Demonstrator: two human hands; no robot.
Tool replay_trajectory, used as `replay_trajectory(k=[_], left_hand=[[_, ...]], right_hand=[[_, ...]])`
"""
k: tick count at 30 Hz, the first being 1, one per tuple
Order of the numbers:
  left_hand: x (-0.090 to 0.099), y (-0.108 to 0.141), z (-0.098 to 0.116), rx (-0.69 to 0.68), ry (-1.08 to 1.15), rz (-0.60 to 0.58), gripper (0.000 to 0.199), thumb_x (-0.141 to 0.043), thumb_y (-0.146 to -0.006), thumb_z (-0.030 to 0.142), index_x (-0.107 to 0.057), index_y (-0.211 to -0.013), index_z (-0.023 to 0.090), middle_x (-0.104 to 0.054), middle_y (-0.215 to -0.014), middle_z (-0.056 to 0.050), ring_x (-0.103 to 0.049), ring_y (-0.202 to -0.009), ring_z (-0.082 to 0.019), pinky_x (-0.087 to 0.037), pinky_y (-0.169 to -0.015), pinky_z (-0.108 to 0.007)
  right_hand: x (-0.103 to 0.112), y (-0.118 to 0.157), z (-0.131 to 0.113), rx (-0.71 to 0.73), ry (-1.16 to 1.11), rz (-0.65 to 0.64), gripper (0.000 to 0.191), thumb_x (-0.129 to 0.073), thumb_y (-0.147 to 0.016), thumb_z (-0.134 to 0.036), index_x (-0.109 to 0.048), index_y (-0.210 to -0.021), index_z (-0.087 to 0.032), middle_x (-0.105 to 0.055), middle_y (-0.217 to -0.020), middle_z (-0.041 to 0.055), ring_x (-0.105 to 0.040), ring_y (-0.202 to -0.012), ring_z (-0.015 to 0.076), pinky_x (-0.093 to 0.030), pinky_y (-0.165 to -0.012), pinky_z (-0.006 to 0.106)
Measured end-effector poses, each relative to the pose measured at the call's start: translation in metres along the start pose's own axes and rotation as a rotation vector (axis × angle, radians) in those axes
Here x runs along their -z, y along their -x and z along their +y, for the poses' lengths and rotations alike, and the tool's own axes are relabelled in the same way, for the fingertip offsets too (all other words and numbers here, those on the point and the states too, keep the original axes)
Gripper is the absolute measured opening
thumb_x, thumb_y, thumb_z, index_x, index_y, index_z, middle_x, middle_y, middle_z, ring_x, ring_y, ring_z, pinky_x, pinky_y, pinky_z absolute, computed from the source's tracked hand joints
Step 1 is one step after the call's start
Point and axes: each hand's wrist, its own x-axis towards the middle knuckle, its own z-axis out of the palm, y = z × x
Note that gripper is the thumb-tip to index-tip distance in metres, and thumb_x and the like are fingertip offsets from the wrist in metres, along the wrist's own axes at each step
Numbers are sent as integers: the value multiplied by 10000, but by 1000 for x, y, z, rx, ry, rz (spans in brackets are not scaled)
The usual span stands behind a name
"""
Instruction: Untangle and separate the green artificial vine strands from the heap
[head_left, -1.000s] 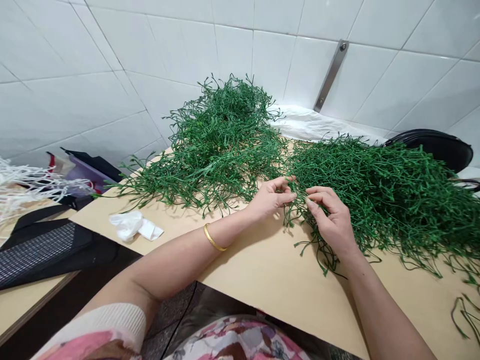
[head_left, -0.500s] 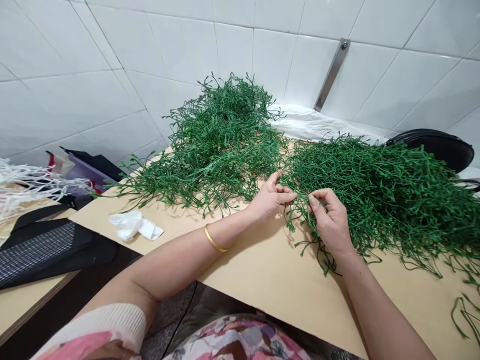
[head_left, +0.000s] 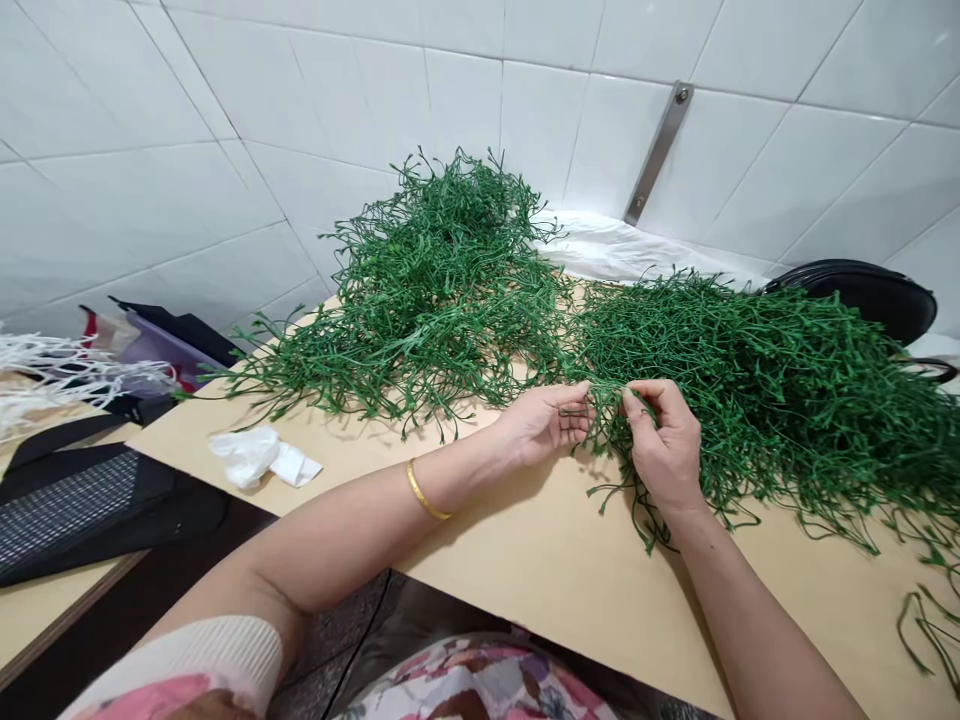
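Note:
Two tangled heaps of thin green plastic stems with small budded tips lie on the table: a left heap (head_left: 450,260) and a right heap (head_left: 757,380). Between them, at the near side, my left hand (head_left: 547,420) has its thumb and curled fingers closed on green stems (head_left: 604,393). Close beside it, my right hand (head_left: 664,435) pinches the same strands between thumb and forefinger. Several loose stems hang below the right hand onto the board. My left fingertips partly hide what they grip.
Crumpled white tissue (head_left: 262,457) rests near the left table edge. A black round-topped bag (head_left: 862,290) stands behind the right heap, with white plastic sheeting (head_left: 600,245) along the wall. White strands (head_left: 75,375) and a black mesh item (head_left: 75,510) lie at left. A metal bracket (head_left: 660,150) is on the tiles.
My left hand has rolled over so that its palm and curled fingers show, with its thumb now against the stems. My right hand keeps its pinch almost in place. The view shifts slightly.

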Motion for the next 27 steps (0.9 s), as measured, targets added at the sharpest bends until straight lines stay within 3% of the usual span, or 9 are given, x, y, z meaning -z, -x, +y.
replay_trajectory(k=[5,9,13,17,19,21,24,27], left_hand=[[4,-3,1,-144,-66,-47,211,-736,-589,220,-617,-748,148,-589,-676,-4,-529,-585,-78,-400,-549,-204],[6,-6,3,-199,-151,-31,161,-725,-568,174,-626,-690,142,-582,-638,-9,-508,-553,-82,-405,-571,-230],[7,-7,5,-330,-287,-16,80,-687,-591,162,-638,-652,142,-584,-629,-7,-492,-565,-82,-382,-576,-228],[6,-3,4,-435,-499,-93,26,-664,-613,157,-662,-636,145,-579,-619,10,-479,-603,-75,-364,-615,-215],[5,0,3,-417,-592,-165,52,-651,-631,179,-677,-664,147,-582,-617,10,-464,-591,-76,-354,-601,-218],[5,2,3,-381,-642,-205,86,-652,-631,197,-687,-689,144,-584,-618,7,-455,-575,-77,-347,-584,-222],[6,2,1,-322,-670,-234,140,-674,-615,237,-687,-714,139,-571,-595,8,-438,-537,-71,-333,-553,-224],[8,1,1,-270,-693,-283,162,-690,-602,249,-684,-723,142,-569,-590,8,-448,-534,-73,-345,-563,-228]], right_hand=[[2,-1,-1,221,97,-72,65,-489,-802,-160,-545,-800,-192,-549,-831,39,-519,-799,155,-424,-733,302],[5,0,-5,262,124,-214,83,-564,-767,-231,-546,-839,-193,-557,-915,61,-529,-878,188,-424,-782,347],[8,-2,-4,118,-50,-316,219,-458,-843,-371,-571,-852,-184,-594,-845,49,-553,-821,173,-441,-733,314],[5,-3,-2,-101,-152,-224,272,-399,-877,-384,-575,-936,-186,-607,-828,34,-562,-715,140,-458,-694,297],[2,-3,-3,-111,-122,-202,261,-470,-844,-372,-562,-1011,-193,-607,-885,40,-560,-732,143,-455,-702,303],[1,-3,-3,-73,-91,-222,222,-500,-827,-350,-588,-955,-192,-601,-891,45,-550,-779,152,-440,-714,300],[1,-4,-3,-118,-155,-239,162,-528,-808,-329,-592,-779,-183,-576,-755,15,-518,-712,133,-420,-658,269],[1,-4,-2,-228,-268,-252,162,-553,-790,-326,-563,-718,-181,-515,-633,-25,-462,-594,100,-394,-575,237]])
